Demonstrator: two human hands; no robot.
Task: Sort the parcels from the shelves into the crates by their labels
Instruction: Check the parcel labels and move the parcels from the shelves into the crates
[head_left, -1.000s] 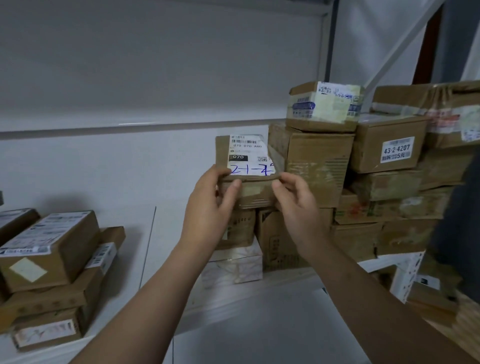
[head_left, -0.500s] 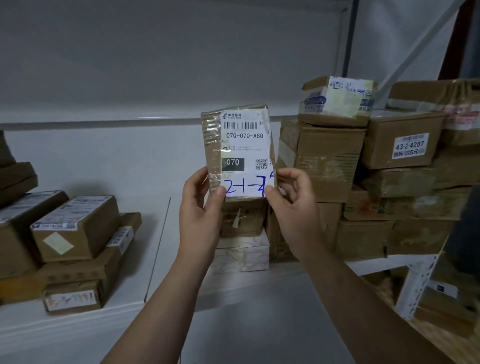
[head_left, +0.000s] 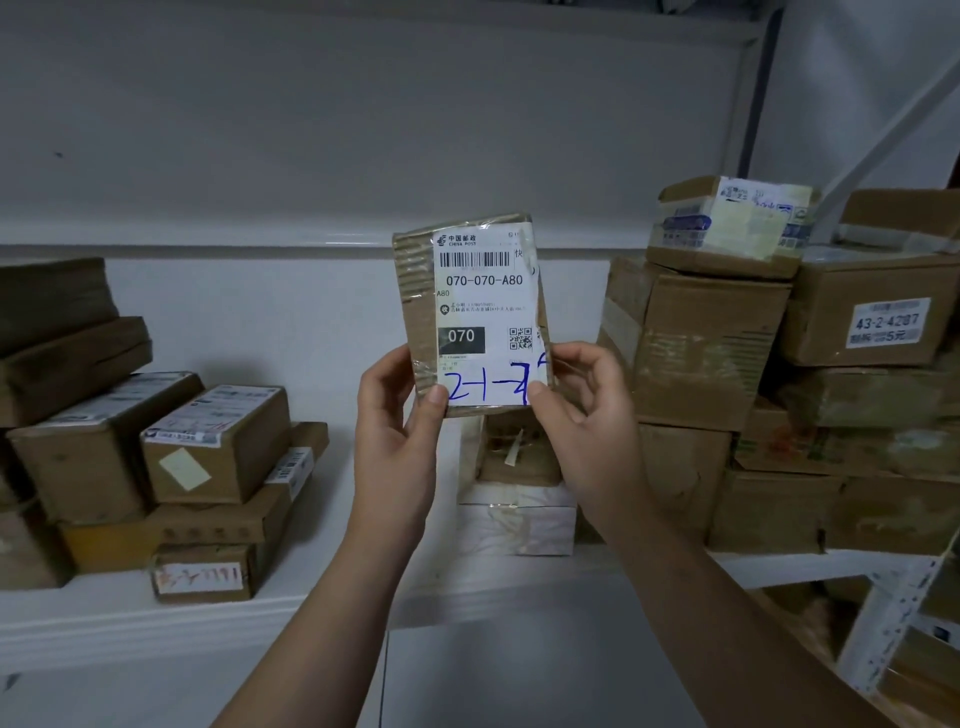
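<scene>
The parcel (head_left: 470, 312) stands upright in the air, its white label (head_left: 485, 291) turned flat to the camera. 1.0 s ago it lay tipped back and lower, close against the stack of boxes (head_left: 701, 353) at the right end of the shelf (head_left: 130, 618), with only part of the label readable. By 0.5 s ago it was already raised and upright, and since then it has only come a little nearer and sharper. The left hand (head_left: 400, 426) pinches the parcel's lower left corner, thumb on the front and fingers behind, and the right hand (head_left: 582, 415) pinches the lower right corner the same way, so both hands grasp it and neither rests on the shelf. The parcel hangs before the bare middle stretch of the shelf, between the right-hand stack and the smaller pile of boxes (head_left: 218, 441) toward the left end, touching none of them. The print reads 070-070-A80 with a black block marked 070, and blue handwriting runs along the bottom, its end partly under the right thumb. This looks like the label-reading step: the parcel is off the shelf but not yet sorted, and no crate is in view.
</scene>
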